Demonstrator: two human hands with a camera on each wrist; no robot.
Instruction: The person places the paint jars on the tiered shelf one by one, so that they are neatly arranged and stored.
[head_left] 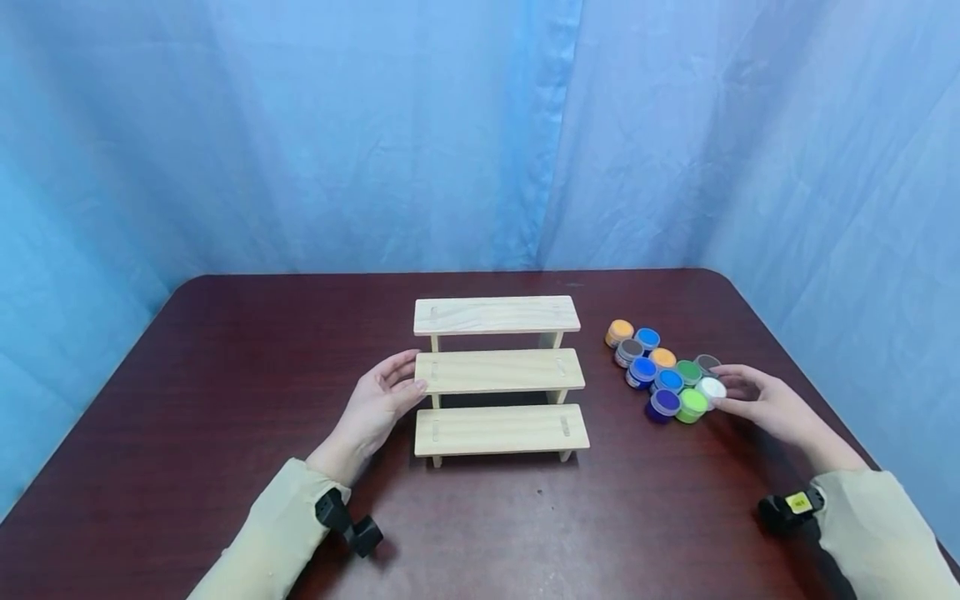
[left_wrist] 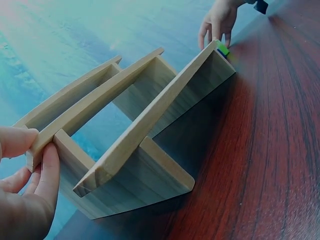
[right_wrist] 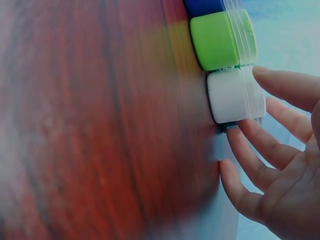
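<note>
A pale wooden three-step display stand (head_left: 498,371) stands mid-table. My left hand (head_left: 378,400) pinches the left end of its middle board, thumb on top and fingers beneath, as the left wrist view shows. On the right, my right hand (head_left: 765,404) is at a white paint jar (right_wrist: 232,97) with a clear lid. The thumb touches one side of the lid and fingertips lie against the opposite side. Beside the white jar sit a light green paint jar (right_wrist: 215,42) and a purple paint jar (head_left: 663,405). All three stand at the near end of a cluster.
Several more small paint jars stand close together, including an orange jar (head_left: 619,332), a blue jar (head_left: 641,372), a dark green jar (head_left: 687,372) and a grey jar (head_left: 628,352). The dark reddish wooden table (head_left: 225,375) ends at light blue curtains (head_left: 375,142).
</note>
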